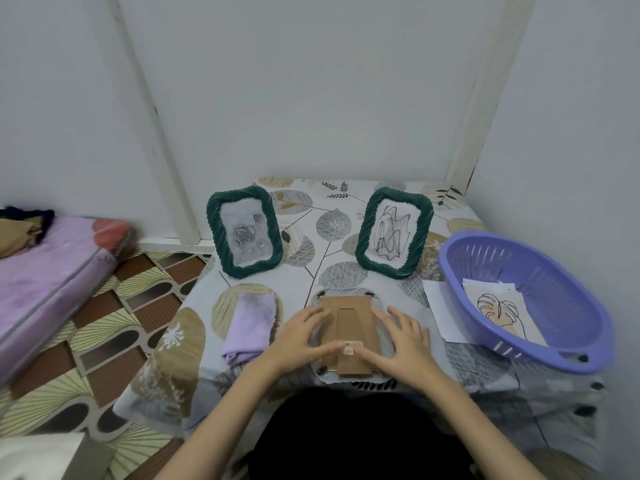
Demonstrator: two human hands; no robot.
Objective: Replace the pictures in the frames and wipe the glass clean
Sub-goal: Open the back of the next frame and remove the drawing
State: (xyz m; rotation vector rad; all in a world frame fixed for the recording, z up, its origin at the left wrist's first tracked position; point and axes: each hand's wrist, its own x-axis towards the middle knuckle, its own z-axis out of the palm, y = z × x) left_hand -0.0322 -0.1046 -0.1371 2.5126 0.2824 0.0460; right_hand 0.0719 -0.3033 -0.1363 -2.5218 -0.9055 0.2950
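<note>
We see the face-down frame [348, 332], long axis running away from us, between the left hand [300, 337] and right hand [398, 344], their fingers [313, 315] spread flat on its back, gripping nothing.

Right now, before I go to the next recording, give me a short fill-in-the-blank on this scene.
1. Both hands, left hand and right hand, rest on a frame lying face ____.
2. The folded cloth left of that frame is ____ in colour.
3. The leaf drawing lies inside the ____.
4. ____ green frames stand upright behind.

Missing words: down; purple; basket; Two
</note>
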